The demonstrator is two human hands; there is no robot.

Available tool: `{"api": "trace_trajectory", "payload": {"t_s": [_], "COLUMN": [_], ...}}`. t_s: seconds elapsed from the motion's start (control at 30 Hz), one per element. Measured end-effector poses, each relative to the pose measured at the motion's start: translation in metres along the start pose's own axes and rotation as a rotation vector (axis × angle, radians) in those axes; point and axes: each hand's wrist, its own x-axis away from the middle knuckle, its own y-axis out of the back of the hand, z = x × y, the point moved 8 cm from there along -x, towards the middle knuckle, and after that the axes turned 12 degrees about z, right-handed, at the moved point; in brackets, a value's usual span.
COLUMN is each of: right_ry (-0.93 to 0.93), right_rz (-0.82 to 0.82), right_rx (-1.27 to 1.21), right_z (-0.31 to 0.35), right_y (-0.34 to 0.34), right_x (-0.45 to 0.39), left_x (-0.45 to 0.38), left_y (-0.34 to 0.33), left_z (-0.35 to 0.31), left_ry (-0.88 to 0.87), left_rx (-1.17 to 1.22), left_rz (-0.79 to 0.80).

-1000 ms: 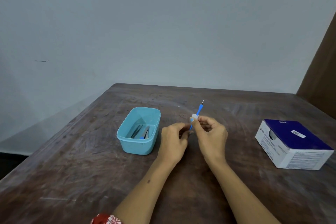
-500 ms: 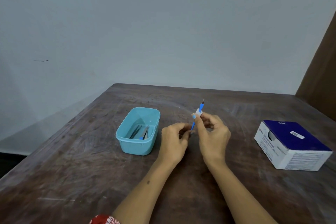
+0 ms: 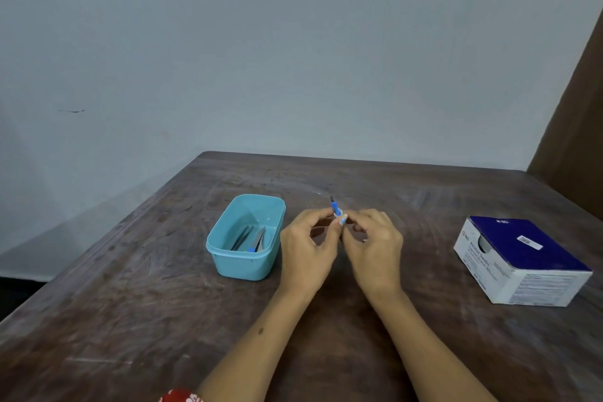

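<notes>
A thin blue tool (image 3: 335, 207) with a dark metal tip sticks up between my two hands over the middle of the table. My left hand (image 3: 306, 246) pinches its lower part. With curled fingers, my right hand (image 3: 375, 245) pinches a small white pad (image 3: 341, 216) wrapped round the tool's shaft. Most of the tool's lower length is hidden behind my fingers.
A light blue plastic tub (image 3: 243, 263) left of my hands holds several metal instruments (image 3: 251, 238). A blue and white box of alcohol swabs (image 3: 522, 259) lies at the right. The worn wooden table (image 3: 130, 303) meets a grey wall at its far edge.
The tool has tilted from leaning right to leaning slightly left, and less of it shows above my fingers. Both hands have closed in round it.
</notes>
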Motion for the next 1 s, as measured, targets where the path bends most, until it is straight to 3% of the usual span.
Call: {"api": "trace_trajectory", "payload": {"t_s": [0.2, 0.37, 0.5, 0.7, 0.87, 1.0], "right_ry": [-0.011, -0.180, -0.111, -0.248, -0.095, -0.195], "right_rz": [0.070, 0.228, 0.128, 0.204, 0.139, 0.201], "right_rx": [0.059, 0.150, 0.091, 0.130, 0.203, 0.240], "right_z": [-0.002, -0.017, -0.005, -0.017, -0.001, -0.014], "right_y": [-0.007, -0.017, -0.008, -0.012, -0.009, -0.016], "right_x": [0.000, 0.000, 0.000, 0.003, 0.001, 0.002], "left_x": [-0.001, 0.000, 0.000, 0.000, 0.000, 0.000], "left_y": [0.006, 0.009, 0.008, 0.011, 0.011, 0.010], "left_z": [-0.001, -0.002, 0.002, 0.002, 0.000, 0.000], "left_ry": [-0.019, -0.024, 0.008, 0.004, -0.008, -0.018], "left_rx": [0.016, -0.006, 0.031, -0.016, -0.033, -0.050], "left_rz": [-0.042, -0.064, -0.061, -0.082, -0.078, -0.071]}}
